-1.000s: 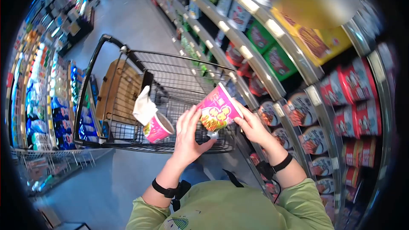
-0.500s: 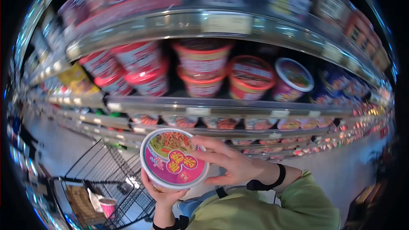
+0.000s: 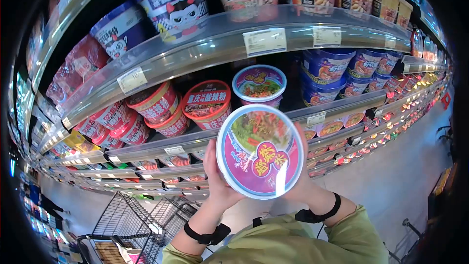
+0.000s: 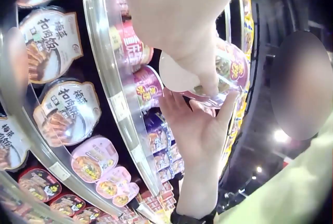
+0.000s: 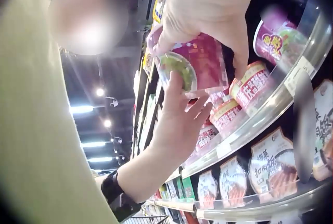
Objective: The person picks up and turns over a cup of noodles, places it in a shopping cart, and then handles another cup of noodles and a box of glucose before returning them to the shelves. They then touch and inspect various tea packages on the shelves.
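A noodle cup (image 3: 261,151) with a pink-purple lid and pale blue rim is held up close in front of the shelf, its lid tilted toward the head camera. My left hand (image 3: 220,183) grips its left side. Round the right side goes my right hand (image 3: 304,182), its fingers mostly hidden behind the cup. In the left wrist view the right hand (image 4: 192,125) has its fingers at the cup's wall (image 4: 234,70). Just behind the held cup, a matching cup (image 3: 259,83) stands on the shelf beside a red-lidded cup (image 3: 207,100).
The shelf edge (image 3: 205,139) runs right behind the held cup. Blue noodle tubs (image 3: 325,88) stand to the right, stacked red tubs (image 3: 159,105) to the left. A shopping cart (image 3: 127,220) at lower left contains a pink cup (image 3: 136,255). A higher shelf (image 3: 273,32) juts out above.
The view has turned from the cart to the shelf. The cup was moved up before the shelf, lid now in sight. The right hand went from the lid to the cup's right side.
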Tool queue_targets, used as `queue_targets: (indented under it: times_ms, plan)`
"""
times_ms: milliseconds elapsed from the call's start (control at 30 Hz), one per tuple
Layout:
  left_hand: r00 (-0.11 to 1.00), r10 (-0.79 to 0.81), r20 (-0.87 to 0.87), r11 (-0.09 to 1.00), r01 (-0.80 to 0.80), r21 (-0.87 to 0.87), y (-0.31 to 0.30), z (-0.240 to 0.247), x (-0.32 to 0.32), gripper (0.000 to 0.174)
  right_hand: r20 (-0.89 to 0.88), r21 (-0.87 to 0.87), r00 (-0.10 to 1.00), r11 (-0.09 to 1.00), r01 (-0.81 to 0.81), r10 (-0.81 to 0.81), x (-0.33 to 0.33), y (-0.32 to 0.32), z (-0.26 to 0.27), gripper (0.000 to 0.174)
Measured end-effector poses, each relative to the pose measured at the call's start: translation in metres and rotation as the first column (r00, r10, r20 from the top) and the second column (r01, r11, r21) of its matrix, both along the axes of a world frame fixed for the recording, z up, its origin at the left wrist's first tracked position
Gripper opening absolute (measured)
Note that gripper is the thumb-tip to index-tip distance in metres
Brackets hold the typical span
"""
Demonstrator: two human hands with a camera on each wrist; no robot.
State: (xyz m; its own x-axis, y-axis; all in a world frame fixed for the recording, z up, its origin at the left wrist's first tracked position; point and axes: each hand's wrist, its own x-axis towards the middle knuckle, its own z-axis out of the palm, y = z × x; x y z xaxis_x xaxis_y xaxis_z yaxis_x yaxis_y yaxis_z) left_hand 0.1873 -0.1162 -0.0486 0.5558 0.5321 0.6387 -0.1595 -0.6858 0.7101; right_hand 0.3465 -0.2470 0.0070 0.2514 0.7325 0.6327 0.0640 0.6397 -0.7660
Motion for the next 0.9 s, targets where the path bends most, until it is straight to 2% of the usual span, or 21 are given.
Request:
queue_targets:
  times_ms: [67,100,133,167,200,233,267,300,333,367,400,467,500,533,600,633,733,800,900]
  plan:
    - [0.995,-0.103,-0.016,0.98,0.099,-0.171,-0.004,0.021,0.01,0.123,0.088,0.084,0.994,0.995,0.054,-0.062,0.014,0.004,0.0,0.137]
    - [0.995,-0.099,-0.017,0.982,0.095,-0.166,-0.005,0.025,0.013,0.123,0.194,0.08,0.966,0.984,0.159,-0.172,0.02,0.0,0.004,0.136]
    - [0.987,-0.154,0.037,0.931,0.157,-0.329,-0.007,0.028,0.016,0.113,0.192,0.082,0.967,0.985,0.153,-0.166,0.024,-0.003,0.01,0.136]
    - [0.975,-0.197,0.101,0.849,0.221,-0.48,-0.009,0.031,0.019,0.103,0.31,0.013,0.933,0.982,0.189,-0.184,0.027,-0.006,0.018,0.136]
    - [0.977,-0.188,0.102,0.851,0.214,-0.48,-0.012,0.035,0.02,0.103,0.427,-0.05,0.884,0.972,0.231,-0.188,0.029,-0.007,0.022,0.136]
    - [0.983,-0.125,0.138,0.884,0.173,-0.434,-0.016,0.039,0.022,0.095,0.309,0.053,0.928,0.978,0.201,-0.207,0.029,-0.004,0.022,0.117]
    - [0.982,-0.062,0.176,0.913,0.127,-0.388,-0.018,0.042,0.022,0.088,0.31,0.053,0.93,0.98,0.191,-0.198,0.033,-0.002,0.024,0.117]
    - [0.998,0.053,0.038,0.994,-0.049,-0.096,-0.013,0.042,0.019,0.086,0.234,0.034,0.957,0.985,0.168,-0.171,0.042,0.003,0.03,0.109]
    - [0.99,0.043,0.133,0.984,-0.019,-0.175,-0.017,0.043,0.02,0.086,0.157,0.016,0.977,0.989,0.145,-0.145,0.052,0.006,0.034,0.1]
    - [0.983,0.022,0.181,0.972,0.021,-0.236,-0.022,0.045,0.02,0.087,0.232,-0.002,0.938,0.964,0.266,-0.258,0.073,0.014,0.021,0.087]
    - [0.973,0.006,0.23,0.954,0.063,-0.292,-0.026,0.045,0.02,0.088,0.234,-0.004,0.94,0.966,0.257,-0.249,0.076,0.02,0.024,0.087]
    - [0.982,0.003,0.19,0.936,0.064,-0.346,-0.03,0.042,0.015,0.091,0.532,-0.033,0.689,0.801,0.598,-0.492,0.08,0.035,0.034,0.081]
    - [0.994,0.017,0.106,0.948,0.018,-0.319,-0.035,0.039,0.014,0.092,0.612,-0.008,0.574,0.721,0.693,-0.545,0.078,0.045,0.039,0.071]
    - [0.999,0.033,0.02,0.958,-0.026,-0.287,-0.039,0.037,0.013,0.094,0.611,-0.007,0.579,0.728,0.686,-0.54,0.084,0.056,0.037,0.071]
    - [0.999,0.033,0.022,0.956,-0.025,-0.292,-0.044,0.034,0.012,0.096,0.777,0.196,0.244,0.591,0.782,-0.58,0.097,0.082,0.029,0.062]
    - [0.999,0.024,0.023,0.955,-0.016,-0.296,-0.044,0.033,0.012,0.097,0.785,0.145,0.265,0.582,0.8,-0.56,0.099,0.088,0.032,0.056]
    - [0.998,0.02,0.066,0.939,0.004,-0.345,-0.045,0.032,0.013,0.098,0.763,0.159,0.246,0.542,0.825,-0.598,0.111,0.116,0.028,0.055]
    - [0.997,0.083,-0.001,0.956,-0.08,-0.282,-0.042,0.024,0.009,0.095,0.767,0.132,0.261,0.541,0.83,-0.587,0.122,0.136,0.023,0.058]
    - [0.993,0.116,-0.026,0.956,-0.119,-0.27,-0.041,0.021,0.008,0.093,0.748,0.038,0.354,0.569,0.821,-0.562,0.132,0.154,0.023,0.064]
